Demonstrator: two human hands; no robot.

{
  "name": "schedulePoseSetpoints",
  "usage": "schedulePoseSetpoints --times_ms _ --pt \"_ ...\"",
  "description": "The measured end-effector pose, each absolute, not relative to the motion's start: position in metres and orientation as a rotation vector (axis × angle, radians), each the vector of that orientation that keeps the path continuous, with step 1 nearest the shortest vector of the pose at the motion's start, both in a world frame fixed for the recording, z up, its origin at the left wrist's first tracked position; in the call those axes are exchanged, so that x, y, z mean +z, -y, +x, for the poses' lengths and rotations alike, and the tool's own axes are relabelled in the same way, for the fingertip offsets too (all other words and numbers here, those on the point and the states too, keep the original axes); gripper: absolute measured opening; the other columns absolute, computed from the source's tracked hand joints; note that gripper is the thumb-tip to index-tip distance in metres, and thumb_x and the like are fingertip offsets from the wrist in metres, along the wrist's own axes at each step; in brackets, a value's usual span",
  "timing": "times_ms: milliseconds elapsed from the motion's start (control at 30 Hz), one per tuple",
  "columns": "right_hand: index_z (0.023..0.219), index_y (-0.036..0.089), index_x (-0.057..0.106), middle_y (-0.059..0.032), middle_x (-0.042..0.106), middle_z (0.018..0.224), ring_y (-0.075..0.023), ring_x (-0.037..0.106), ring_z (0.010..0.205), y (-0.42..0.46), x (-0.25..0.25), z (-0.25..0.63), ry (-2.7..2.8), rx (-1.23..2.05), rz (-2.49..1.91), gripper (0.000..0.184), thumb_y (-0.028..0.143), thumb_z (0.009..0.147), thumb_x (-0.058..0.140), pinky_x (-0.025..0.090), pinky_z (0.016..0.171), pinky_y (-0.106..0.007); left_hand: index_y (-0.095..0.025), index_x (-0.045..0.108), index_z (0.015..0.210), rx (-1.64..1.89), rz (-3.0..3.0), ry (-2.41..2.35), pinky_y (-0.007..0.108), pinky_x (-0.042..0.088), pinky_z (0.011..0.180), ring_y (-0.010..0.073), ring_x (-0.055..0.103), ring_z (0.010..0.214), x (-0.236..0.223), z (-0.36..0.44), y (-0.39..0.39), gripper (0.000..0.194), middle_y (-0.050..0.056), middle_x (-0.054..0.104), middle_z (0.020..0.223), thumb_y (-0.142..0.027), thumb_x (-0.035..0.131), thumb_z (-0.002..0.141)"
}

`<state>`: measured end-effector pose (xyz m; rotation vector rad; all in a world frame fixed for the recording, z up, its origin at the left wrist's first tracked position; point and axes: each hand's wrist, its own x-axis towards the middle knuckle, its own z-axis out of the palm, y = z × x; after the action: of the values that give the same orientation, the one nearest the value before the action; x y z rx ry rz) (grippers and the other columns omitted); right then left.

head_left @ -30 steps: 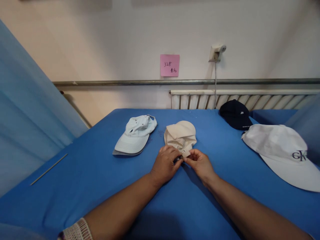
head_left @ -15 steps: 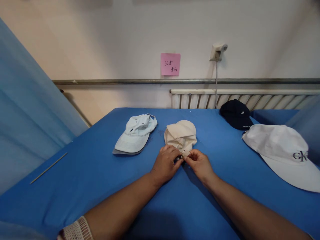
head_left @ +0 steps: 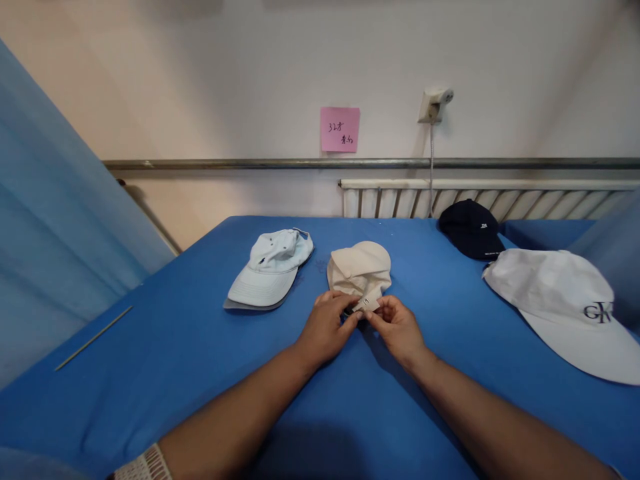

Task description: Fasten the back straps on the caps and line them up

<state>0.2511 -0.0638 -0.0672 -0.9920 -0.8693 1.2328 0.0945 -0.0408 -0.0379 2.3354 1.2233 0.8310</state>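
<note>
Blue cloth-covered table (head_left: 200,400) against a pale wall (head_left: 250,80), a crumpled beige fabric cap (head_left: 360,263) at its middle

The cap lies just beyond the person's fingertips, straight ahead, its rounded end towards the wall and its narrow beige strap (head_left: 371,299), with a small metal fitting (head_left: 367,302), reaching back to the hands. The strap slants, lower end to the left.

Left hand (head_left: 327,325): fingers curled, thumb and index finger nearly closed on the strap's lower end. It is the nearer to the cap, appearing to touch its near-left edge; what lies beneath is hidden.

Right hand (head_left: 399,330): thumb and forefinger pinched together on the strap's right side, other fingers folded.

Left of the cap, apart, sits a pale blue cloth baseball cap (head_left: 270,267); to the right, a navy cap (head_left: 470,230) and a white cap with dark lettering (head_left: 553,280).
</note>
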Motion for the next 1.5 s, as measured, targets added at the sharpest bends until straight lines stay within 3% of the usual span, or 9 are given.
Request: schedulePoseSetpoints --times_ms 267,433,533,667,1500 --pt "0.079 0.023 0.053 0.0014 0.067 0.072 -0.0155 0.063 0.068 0.0639 -0.0659 0.2508 0.750 1.259 -0.969 0.046 0.038 0.050 0.086 0.048 0.065 -0.028 -0.022 0.067 0.101 0.948 2.017 -1.202 0.034 0.047 0.081 0.0196 0.060 0.090 -0.0429 0.0977 0.0351 0.022 0.003 0.068 0.092 -0.024 0.066 0.078" --pt "0.086 0.019 0.060 -0.0047 0.069 0.082 -0.0179 0.065 0.072 0.0705 -0.0642 0.2530 0.587 1.466 -0.989 0.047 0.034 0.051 0.088 0.051 0.064 -0.030 -0.017 0.065 0.097 1.001 1.754 -1.149 0.033 0.048 0.079 0.0184 0.063 0.085 -0.0444 0.0999 0.0312 0.024 0.005 0.070 0.091 -0.024 0.069 0.075" --pt "0.076 0.016 0.065 -0.0042 0.067 0.071 -0.0151 0.061 0.062 0.0704 -0.0656 0.2523 0.738 1.484 -1.053 0.039 0.038 0.052 0.086 0.048 0.056 -0.027 -0.015 0.064 0.095 1.011 1.663 -1.096 0.031 0.049 0.077 0.0171 0.063 0.082 -0.0443 0.1019 0.0315 0.024 0.004 0.069 0.088 -0.024 0.070 0.074" --pt "0.063 0.017 0.064 -0.0001 0.060 0.055 -0.0112 0.051 0.049 0.0656 -0.0690 0.2517 0.914 1.251 -1.195 0.034 0.043 0.054 0.083 0.037 0.046 -0.024 -0.015 0.064 0.094 1.021 1.654 -1.102 0.030 0.048 0.077 0.0164 0.062 0.082 -0.0439 0.1038 0.0328 0.024 0.004 0.068 0.087 -0.024 0.071 0.073" --pt "0.061 0.017 0.062 0.0029 0.056 0.053 -0.0088 0.048 0.046 0.0665 -0.0648 0.2539 0.911 1.331 -1.089 0.037 0.048 0.056 0.081 0.037 0.047 -0.023 -0.015 0.064 0.088 1.009 1.649 -1.060 0.029 0.047 0.075 0.0155 0.060 0.078 -0.0368 0.1025 0.0341 0.020 0.003 0.067 0.083 -0.027 0.070 0.074"
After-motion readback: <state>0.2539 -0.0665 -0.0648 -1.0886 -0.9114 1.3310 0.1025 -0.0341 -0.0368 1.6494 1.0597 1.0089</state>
